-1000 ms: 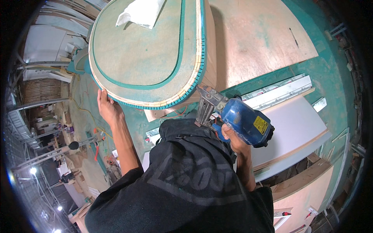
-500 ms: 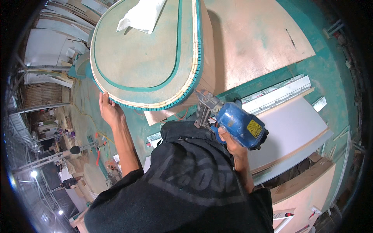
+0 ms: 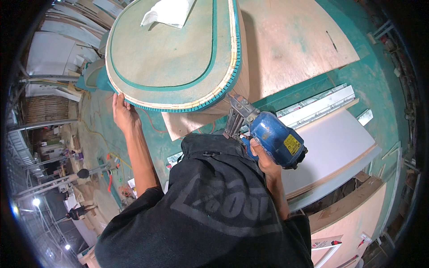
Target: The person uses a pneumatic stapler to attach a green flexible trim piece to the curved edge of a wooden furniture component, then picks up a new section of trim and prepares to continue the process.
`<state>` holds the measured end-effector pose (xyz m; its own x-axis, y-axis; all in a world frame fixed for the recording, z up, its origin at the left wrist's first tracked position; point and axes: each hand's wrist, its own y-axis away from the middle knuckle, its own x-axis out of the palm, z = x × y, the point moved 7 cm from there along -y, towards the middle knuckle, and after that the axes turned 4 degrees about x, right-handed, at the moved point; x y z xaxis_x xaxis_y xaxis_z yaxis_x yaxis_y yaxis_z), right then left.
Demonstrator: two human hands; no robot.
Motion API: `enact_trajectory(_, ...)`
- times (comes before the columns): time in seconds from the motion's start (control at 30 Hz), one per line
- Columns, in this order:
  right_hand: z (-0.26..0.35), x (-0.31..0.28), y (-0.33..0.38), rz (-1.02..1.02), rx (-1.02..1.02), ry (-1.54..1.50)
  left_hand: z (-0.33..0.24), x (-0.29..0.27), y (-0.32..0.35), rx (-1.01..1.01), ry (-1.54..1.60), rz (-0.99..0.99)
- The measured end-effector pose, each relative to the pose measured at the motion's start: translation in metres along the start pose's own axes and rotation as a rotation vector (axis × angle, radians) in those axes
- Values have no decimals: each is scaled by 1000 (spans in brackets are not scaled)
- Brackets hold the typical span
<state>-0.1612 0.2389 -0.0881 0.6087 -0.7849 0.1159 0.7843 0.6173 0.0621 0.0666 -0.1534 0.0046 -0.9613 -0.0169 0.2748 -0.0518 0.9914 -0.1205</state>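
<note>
In front of me stands a rounded wooden piece (image 3: 161,58) with a teal groove in its top. A teal slotted strip (image 3: 178,109) bends around its outer rim, beside a pale layered band. My left hand (image 3: 126,117) grips the rim at the near left, fingers closed against the strip. My right hand (image 3: 267,160) is wrapped round the handle of a blue pneumatic nail gun (image 3: 278,137). The gun's nose is close to the piece's side at the near right; whether it touches is unclear. A crumpled white sheet (image 3: 170,13) lies on top of the piece.
A large plywood panel (image 3: 295,49) lies to the right. Nearer are white boards (image 3: 328,147), long white strips (image 3: 317,107) and a curved wooden part (image 3: 344,203). Hoses (image 3: 96,131) trail over the green floor at left. Another person (image 3: 80,211) is far off at lower left.
The rounded piece sits slightly higher and further right in view, and its near rim has moved up. My left hand still grips the rim; the nail gun has shifted only slightly.
</note>
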Motion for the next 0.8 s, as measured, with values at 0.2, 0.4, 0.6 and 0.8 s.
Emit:
enact_trajectory(0.2, 1, 10, -2, 5, 31, -63, 7, -9, -9, 34, -8, 37)
enact_trajectory(0.4, 16, 8, -2, 39, -88, 116, 6, -7, -6, 55, -48, 2)
enact_trajectory(0.6, 57, 6, 12, -58, -477, 495, 12, -10, -10, 53, -7, 25)
enact_trajectory(0.8, 61, 10, 12, 7, -504, 583, 6, -1, 1, 53, 54, -12)
